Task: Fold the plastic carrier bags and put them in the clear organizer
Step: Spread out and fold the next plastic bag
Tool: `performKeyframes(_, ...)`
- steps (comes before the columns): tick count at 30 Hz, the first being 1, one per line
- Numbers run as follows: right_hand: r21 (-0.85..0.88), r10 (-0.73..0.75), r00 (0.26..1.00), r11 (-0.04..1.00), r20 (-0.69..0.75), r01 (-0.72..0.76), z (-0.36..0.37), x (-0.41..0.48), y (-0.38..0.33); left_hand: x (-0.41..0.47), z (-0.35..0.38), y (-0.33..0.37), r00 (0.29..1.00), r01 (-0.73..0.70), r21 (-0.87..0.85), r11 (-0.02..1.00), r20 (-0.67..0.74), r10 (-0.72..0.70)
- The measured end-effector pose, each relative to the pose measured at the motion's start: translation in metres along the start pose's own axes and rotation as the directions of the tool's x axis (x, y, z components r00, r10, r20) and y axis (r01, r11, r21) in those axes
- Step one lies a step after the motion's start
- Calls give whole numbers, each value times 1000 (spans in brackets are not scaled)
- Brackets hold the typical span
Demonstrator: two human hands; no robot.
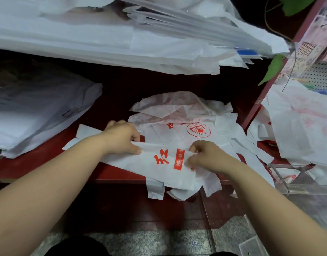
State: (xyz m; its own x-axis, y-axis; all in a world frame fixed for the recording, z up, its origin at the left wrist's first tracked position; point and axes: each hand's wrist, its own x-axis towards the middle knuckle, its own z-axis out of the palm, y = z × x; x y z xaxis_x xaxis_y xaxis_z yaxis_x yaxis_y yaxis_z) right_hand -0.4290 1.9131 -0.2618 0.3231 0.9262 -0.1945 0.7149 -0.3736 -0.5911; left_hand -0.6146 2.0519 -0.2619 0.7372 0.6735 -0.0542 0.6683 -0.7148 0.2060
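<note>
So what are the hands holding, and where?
One white bag: the left hand grips its top edge, the right hand pinches its right end.

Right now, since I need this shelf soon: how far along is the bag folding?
Done: nothing I can confirm; what the clear organizer holds is unclear. In hand: left hand and right hand pinch one printed bag, folded into a strip. Left: the crumpled pile behind it and more bags at right.

Thin white plastic carrier bag with red lettering (159, 160), folded into a long flat strip, lying slantwise over a loose heap of crumpled white red-printed bags (177, 115) at the front edge of a dark red shelf (30, 167), clear acrylic box organizer (280, 175) just right of the heap.
</note>
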Motion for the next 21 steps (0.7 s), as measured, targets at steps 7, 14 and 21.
performKeyframes(7, 100, -106, 928, 983, -357, 151, -42, 30, -6, -29, 1, 11, 997, -13, -710, 704, -63, -45)
performKeyframes(14, -389, -300, 848, 913, -437, 122, -27, 95, -20, -30, 34, 26, 994, -15, -732, 681, -86, -70)
performKeyframes(21, -538, -594, 648, 780, -476, 319, 13, 57, -6, -41, 39, 10, 998, -50, -527, 848, -8, 54)
